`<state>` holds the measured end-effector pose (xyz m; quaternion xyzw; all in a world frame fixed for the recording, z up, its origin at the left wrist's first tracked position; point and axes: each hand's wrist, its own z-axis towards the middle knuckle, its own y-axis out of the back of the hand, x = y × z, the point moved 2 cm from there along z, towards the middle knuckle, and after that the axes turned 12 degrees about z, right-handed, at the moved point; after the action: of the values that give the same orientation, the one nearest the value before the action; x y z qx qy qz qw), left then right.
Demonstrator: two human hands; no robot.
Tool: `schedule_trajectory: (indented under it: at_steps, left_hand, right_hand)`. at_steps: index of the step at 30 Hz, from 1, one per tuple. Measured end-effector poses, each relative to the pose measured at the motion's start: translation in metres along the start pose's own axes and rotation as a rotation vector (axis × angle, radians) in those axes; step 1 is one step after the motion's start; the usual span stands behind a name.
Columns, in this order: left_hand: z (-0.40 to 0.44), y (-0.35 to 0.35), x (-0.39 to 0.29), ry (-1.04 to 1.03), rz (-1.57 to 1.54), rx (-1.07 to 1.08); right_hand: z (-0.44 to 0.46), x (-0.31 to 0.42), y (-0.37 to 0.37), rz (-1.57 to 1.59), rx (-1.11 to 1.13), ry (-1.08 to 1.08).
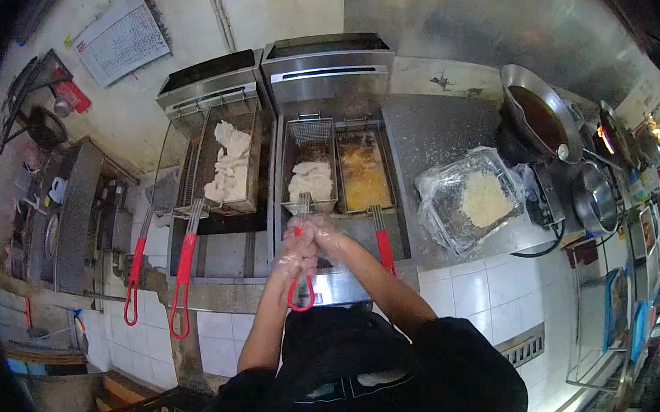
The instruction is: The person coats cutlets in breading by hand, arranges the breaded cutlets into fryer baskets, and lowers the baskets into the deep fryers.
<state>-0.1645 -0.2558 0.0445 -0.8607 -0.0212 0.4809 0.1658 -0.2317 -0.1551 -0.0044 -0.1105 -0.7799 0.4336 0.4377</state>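
Observation:
Both hands, in clear plastic gloves, come together at the red handle of the middle fryer basket (pixel 311 132). My left hand (pixel 294 255) is closed around the grip, whose red loop shows below it. Against it, slightly higher and to the right, my right hand (pixel 320 234) is also closed at the handle; its fingers are partly hidden. Pale coated pieces (pixel 310 183) lie in the basket. Just right of it, another basket (pixel 388 163) sits in bubbling yellow oil (pixel 364 176), its red handle (pixel 385 250) pointing toward me.
At left, a fryer basket (pixel 251 154) holds more pale coated pieces (pixel 229 161); two red handles (pixel 183 275) stick out past the front edge. On the right counter stand a plastic-lined tray of crumbs (pixel 492 197), a large wok of dark liquid (pixel 536 116) and a metal bowl (pixel 594 197).

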Motion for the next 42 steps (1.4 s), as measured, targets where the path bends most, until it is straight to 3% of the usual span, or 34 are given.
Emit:
schedule_trajectory:
  at_steps: [2, 3, 5, 8, 10, 11, 13, 15, 18, 20, 21, 22, 25, 29, 34, 37, 39, 41, 42]
  left_hand:
    - [0.038, 0.036, 0.048, 0.041, 0.12, 0.041]
    - [0.036, 0.04, 0.055, 0.002, 0.329, -0.042]
    - [0.031, 0.044, 0.063, -0.084, 0.747, -0.204]
    - [-0.036, 0.067, 0.045, -0.099, 0.641, -0.066]
    - [-0.059, 0.125, 0.047, -0.042, 0.39, -0.007]
    - [-0.071, 0.16, 0.046, -0.012, 0.264, 0.023]
    - [-0.095, 0.219, 0.044, -0.233, -0.466, 0.421]
    - [-0.137, 0.199, -0.026, -0.343, -0.492, 0.416]
    - [-0.135, 0.204, -0.063, -0.438, -0.294, 0.376]
    - [-0.134, 0.195, -0.086, -0.401, 0.112, 0.215]
    - [-0.131, 0.189, -0.094, -0.451, 0.02, 0.274]
    - [-0.127, 0.184, -0.1, -0.517, -0.082, 0.332]
    - [-0.126, 0.192, -0.068, -0.425, -0.021, 0.232]
    - [-0.141, 0.188, -0.051, -0.671, 0.242, 0.331]
    - [-0.155, 0.182, -0.062, -0.601, 0.133, 0.385]
    - [-0.095, 0.21, -0.009, -0.692, 0.324, 0.218]
    - [-0.067, 0.226, 0.008, -0.451, 0.065, 0.251]
    - [-0.056, 0.23, -0.007, -0.431, 0.023, 0.233]
    - [-0.06, 0.229, -0.024, -0.525, 0.108, 0.196]
  right_hand:
    - [0.003, -0.012, 0.02, -0.171, -0.046, -0.071]
    - [0.005, -0.025, 0.034, -0.25, -0.069, -0.106]
    - [0.011, -0.05, 0.057, -0.195, -0.168, 0.034]
    - [-0.001, -0.045, 0.051, -0.344, -0.338, 0.301]
    - [-0.011, -0.043, 0.033, -0.451, -0.453, 0.471]
    - [-0.013, -0.042, 0.015, -0.506, -0.509, 0.555]
    - [-0.025, -0.029, -0.123, -0.232, -0.298, 0.107]
    - [-0.003, -0.062, -0.203, 0.284, -0.108, -0.077]
    - [0.033, -0.075, -0.259, 0.412, -0.038, 0.073]
    - [0.045, -0.071, -0.281, 0.162, -0.321, 0.217]
    - [0.027, -0.058, -0.309, 0.098, -0.482, 0.281]
    - [0.034, -0.064, -0.3, 0.093, -0.431, 0.318]
    - [0.044, -0.08, -0.272, 0.036, -0.352, 0.335]
    - [0.004, -0.095, -0.286, 0.021, -0.391, 0.226]
    - [0.01, -0.107, -0.271, 0.126, -0.447, 0.159]
    - [0.042, -0.12, -0.227, 0.138, -0.429, 0.185]
    - [0.073, -0.133, -0.191, 0.069, -0.468, 0.237]
    - [0.098, -0.127, -0.173, 0.132, -0.35, 0.221]
    - [0.105, -0.126, -0.172, 0.168, -0.295, 0.207]
